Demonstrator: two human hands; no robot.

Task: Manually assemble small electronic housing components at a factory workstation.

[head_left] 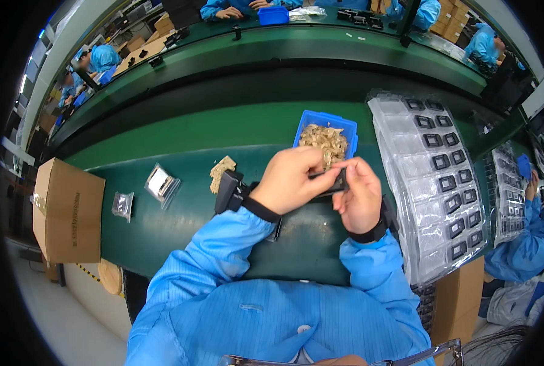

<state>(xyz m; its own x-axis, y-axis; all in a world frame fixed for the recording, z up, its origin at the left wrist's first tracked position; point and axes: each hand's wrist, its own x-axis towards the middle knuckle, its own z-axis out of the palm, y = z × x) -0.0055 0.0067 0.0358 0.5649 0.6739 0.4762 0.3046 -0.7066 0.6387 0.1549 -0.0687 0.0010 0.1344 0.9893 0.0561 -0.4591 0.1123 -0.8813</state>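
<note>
My left hand (pixel 291 179) and my right hand (pixel 360 196) meet over the bench, just in front of a blue bin (pixel 353 131). Between their fingertips is a small black plastic part (pixel 340 181), pinched from both sides and mostly covered by the fingers. The bin holds a heap of thin tan pieces (pixel 325 140). To the right lies a clear plastic blister tray (pixel 400 158), with several black frame-shaped parts (pixel 447 183) in its pockets. A dark flat object (pixel 275 230) shows partly from under my left wrist.
On the green bench (pixel 180 232), a cardboard box (pixel 71 210) stands far left, near two small clear bags (pixel 162 185) (pixel 122 205). A patch of tan pieces (pixel 222 173) lies left of my wrist. Across the raised ledge (pixel 223 125), other people in blue work; another person's sleeve (pixel 515 259) is at right.
</note>
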